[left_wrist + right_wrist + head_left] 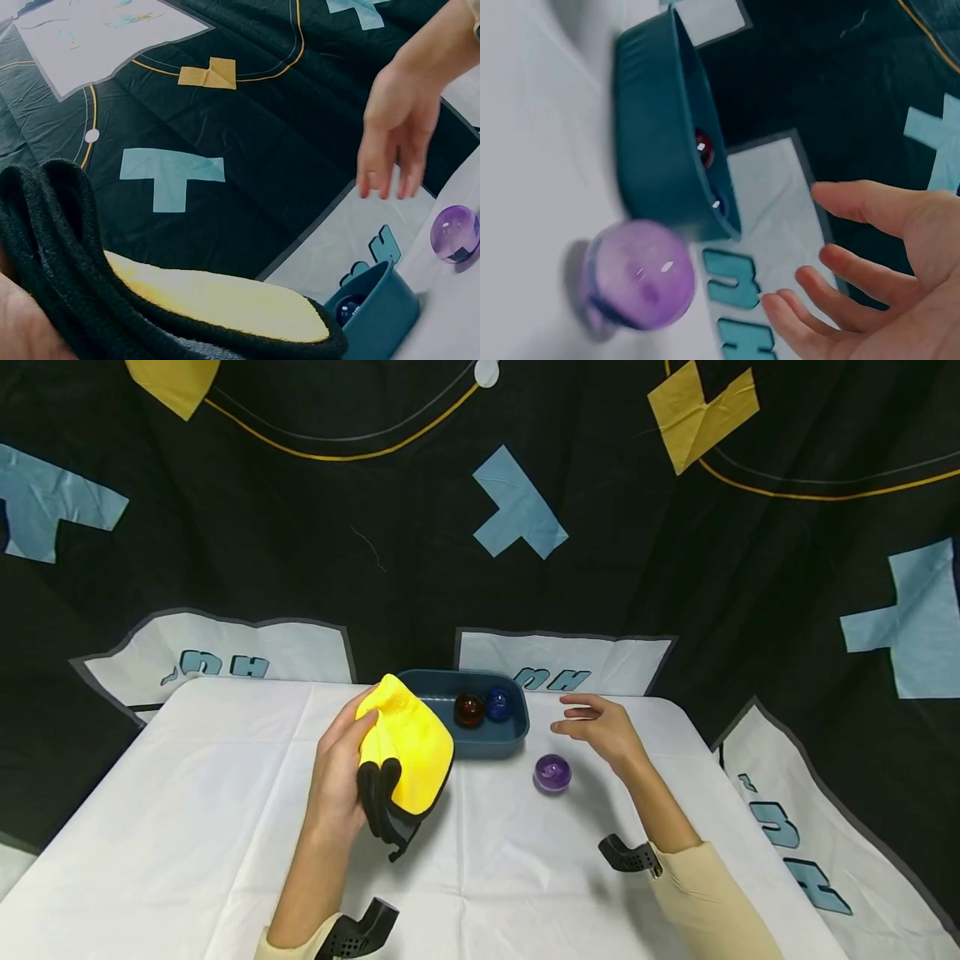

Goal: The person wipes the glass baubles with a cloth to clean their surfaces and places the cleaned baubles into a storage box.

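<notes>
My left hand point(339, 768) grips a folded yellow cloth with a black edge point(405, 752), held above the white table just left of a teal tray point(487, 745). In the left wrist view the cloth point(217, 304) fills the lower frame. A red ball point(468, 710) and a blue ball point(498, 702) lie in the tray. A purple ball point(552, 772) sits on the table in front of the tray's right end. My right hand point(596, 727) hovers open just above and right of the purple ball point(637, 275), fingers spread, touching nothing.
The white tablecloth point(187, 810) covers the table, whose far edge runs just behind the tray. A black backdrop with blue and yellow shapes point(517, 510) hangs behind and to both sides.
</notes>
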`<control>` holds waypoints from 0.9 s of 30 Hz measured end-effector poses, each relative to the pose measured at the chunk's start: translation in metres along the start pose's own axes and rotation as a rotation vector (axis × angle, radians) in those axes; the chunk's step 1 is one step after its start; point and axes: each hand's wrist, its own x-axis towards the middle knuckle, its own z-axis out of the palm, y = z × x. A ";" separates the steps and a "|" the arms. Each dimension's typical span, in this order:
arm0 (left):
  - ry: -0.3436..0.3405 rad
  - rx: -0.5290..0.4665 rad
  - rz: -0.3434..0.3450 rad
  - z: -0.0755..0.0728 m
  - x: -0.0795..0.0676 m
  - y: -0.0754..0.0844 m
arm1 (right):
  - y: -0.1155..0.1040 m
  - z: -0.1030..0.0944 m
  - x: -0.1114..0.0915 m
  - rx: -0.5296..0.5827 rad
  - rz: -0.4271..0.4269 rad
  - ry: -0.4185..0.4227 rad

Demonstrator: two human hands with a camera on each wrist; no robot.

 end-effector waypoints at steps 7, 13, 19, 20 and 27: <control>0.026 0.024 -0.005 -0.001 0.001 0.000 | 0.030 -0.001 -0.006 0.007 0.061 -0.130; 0.035 0.032 -0.007 -0.002 0.003 -0.001 | 0.051 0.004 -0.005 0.055 0.095 -0.204; 0.031 0.037 -0.005 -0.003 0.004 -0.004 | 0.063 0.012 -0.001 0.051 0.123 -0.249; 0.030 0.035 -0.006 -0.003 0.005 -0.004 | 0.063 0.013 -0.001 0.049 0.123 -0.258; 0.022 0.015 -0.013 -0.006 0.009 -0.006 | 0.066 0.018 -0.002 0.056 0.123 -0.266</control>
